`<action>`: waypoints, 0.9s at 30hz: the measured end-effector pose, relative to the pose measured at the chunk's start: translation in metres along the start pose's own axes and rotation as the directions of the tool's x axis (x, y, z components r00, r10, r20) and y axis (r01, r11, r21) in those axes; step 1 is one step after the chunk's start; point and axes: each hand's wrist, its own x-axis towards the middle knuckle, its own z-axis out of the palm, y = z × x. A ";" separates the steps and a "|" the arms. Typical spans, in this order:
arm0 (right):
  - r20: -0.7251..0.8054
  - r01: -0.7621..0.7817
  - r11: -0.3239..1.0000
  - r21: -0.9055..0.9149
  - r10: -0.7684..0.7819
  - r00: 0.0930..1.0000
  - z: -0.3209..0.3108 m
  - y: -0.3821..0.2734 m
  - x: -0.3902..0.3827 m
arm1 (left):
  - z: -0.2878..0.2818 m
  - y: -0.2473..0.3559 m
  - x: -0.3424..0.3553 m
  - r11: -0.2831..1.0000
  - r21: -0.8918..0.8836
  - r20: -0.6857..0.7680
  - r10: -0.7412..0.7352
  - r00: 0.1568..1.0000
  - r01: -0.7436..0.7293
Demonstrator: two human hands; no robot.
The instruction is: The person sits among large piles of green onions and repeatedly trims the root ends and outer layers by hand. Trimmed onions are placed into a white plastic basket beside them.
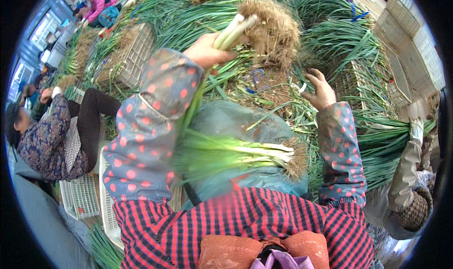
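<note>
A few green onions are in my left hand, its fingers closed round their thick white stems. Their leaves trail down along my left forearm. Just past the stem ends is a large heap of tangled brown roots. My right hand is raised over the litter of trimmings, fingers apart and slightly curled. A small white bit shows by its thumb and fingertips; whether it is held I cannot tell. Across my lap, on a greenish plastic sheet, lies another bunch of green onions, roots to the right, leaves blurred.
Piles of green onions lie ahead and to the right. A crate of them stands at the left, and a white basket is nearer. One person sits at left, another at right; a person in pink is farther off.
</note>
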 end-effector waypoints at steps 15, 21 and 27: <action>-0.111 0.137 -0.143 0.980 0.174 0.979 -0.019 -0.101 0.006 | 0.059 0.017 -0.010 0.740 0.670 -0.104 0.176 0.979 -0.062; -0.221 0.242 0.184 0.953 -0.129 0.967 -0.015 -0.060 0.004 | 0.079 -0.009 -0.002 0.954 0.122 0.079 0.265 0.961 -0.273; -0.092 0.076 0.298 0.951 0.040 0.995 -0.033 -0.041 -0.007 | 0.049 -0.022 0.002 0.877 0.419 -0.180 0.332 0.926 -0.233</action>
